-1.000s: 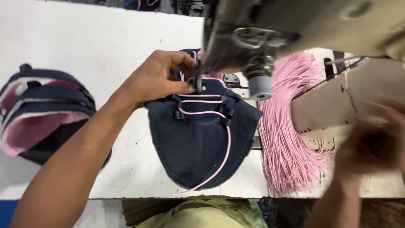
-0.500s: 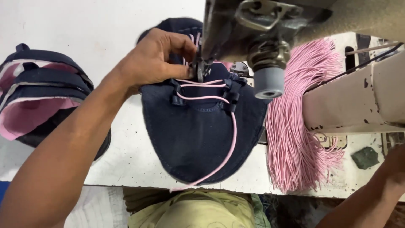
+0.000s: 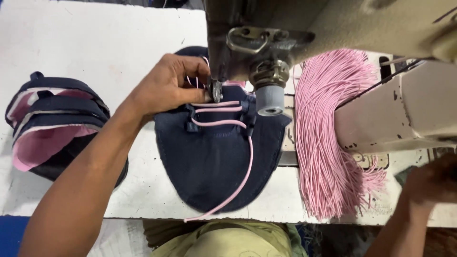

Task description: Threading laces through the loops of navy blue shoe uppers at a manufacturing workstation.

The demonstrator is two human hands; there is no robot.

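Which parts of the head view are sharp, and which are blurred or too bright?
Head view: the left hand and navy fabric piece are sharp; the right hand at the edge is motion-blurred; the sewing machine head, very close, looks soft; the white table is bright, nearly washed out.

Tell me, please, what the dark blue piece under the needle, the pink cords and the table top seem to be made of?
Navy piece: looks like woven fabric, matte, fine even texture, soft curved edge. Pink cords: probably elastic or braided synthetic cord, smooth, slight sheen, hanging limp in a bundle. Table: white painted or laminated board, likely wood beneath; scuffed, chipped along the front edge. The left hand presses the piece flat by the needle.
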